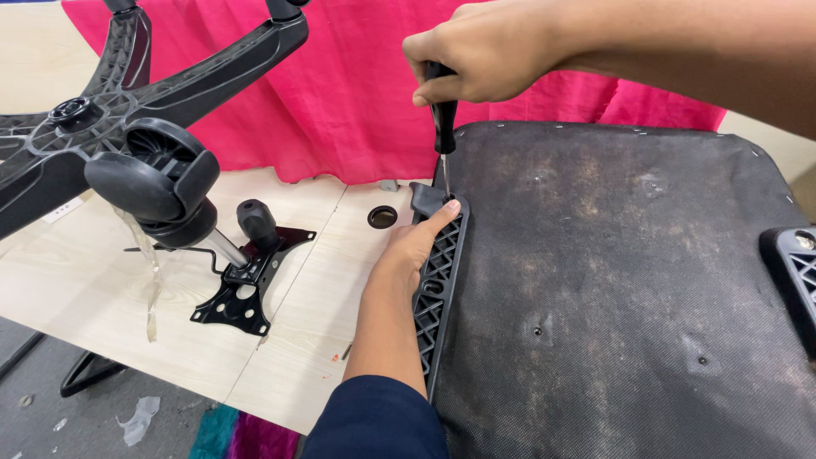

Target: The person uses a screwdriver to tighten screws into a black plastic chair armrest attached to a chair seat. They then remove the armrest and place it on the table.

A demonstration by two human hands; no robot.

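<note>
An upturned chair seat [612, 280] with a dark fabric underside lies on the light wooden table [314, 314]. A black plastic armrest bracket [440, 280] runs along its left edge. My left hand [416, 246] lies flat on this bracket, fingers pointing at its far end. My right hand [480, 55] grips the black handle of a screwdriver [443, 136] held upright, its tip at the far end of the bracket, next to my left fingertips.
A black chair base [93, 119] with a caster wheel [153, 183] stands at the left. A black tilt mechanism [246, 272] with a knob lies on the table. A second bracket [795, 272] sits at the seat's right edge. Pink cloth [340, 102] hangs behind.
</note>
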